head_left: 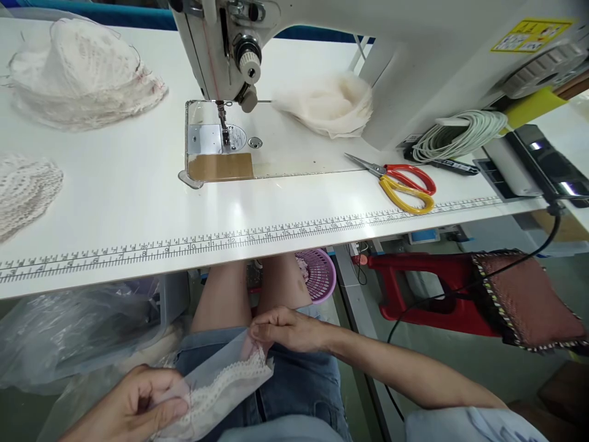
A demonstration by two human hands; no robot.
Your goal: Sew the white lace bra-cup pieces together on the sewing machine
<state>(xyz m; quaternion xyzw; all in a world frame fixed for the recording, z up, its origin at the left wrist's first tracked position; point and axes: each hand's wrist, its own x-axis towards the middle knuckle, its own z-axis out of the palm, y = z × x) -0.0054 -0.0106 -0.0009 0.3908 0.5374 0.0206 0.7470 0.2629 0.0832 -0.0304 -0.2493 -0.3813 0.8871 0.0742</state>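
Both hands, left [138, 402] and right [288, 328], pinch closed over the lap.

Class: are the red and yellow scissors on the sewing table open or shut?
Shut: the scissors lie flat on the table, blades together in one point.

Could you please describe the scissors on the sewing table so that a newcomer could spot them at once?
Start at the white sewing machine and look right of its needle plate, onto the white table. The scissors lie flat there, blades pointing left, just above the printed ruler. One red and one yellow handle set them apart.
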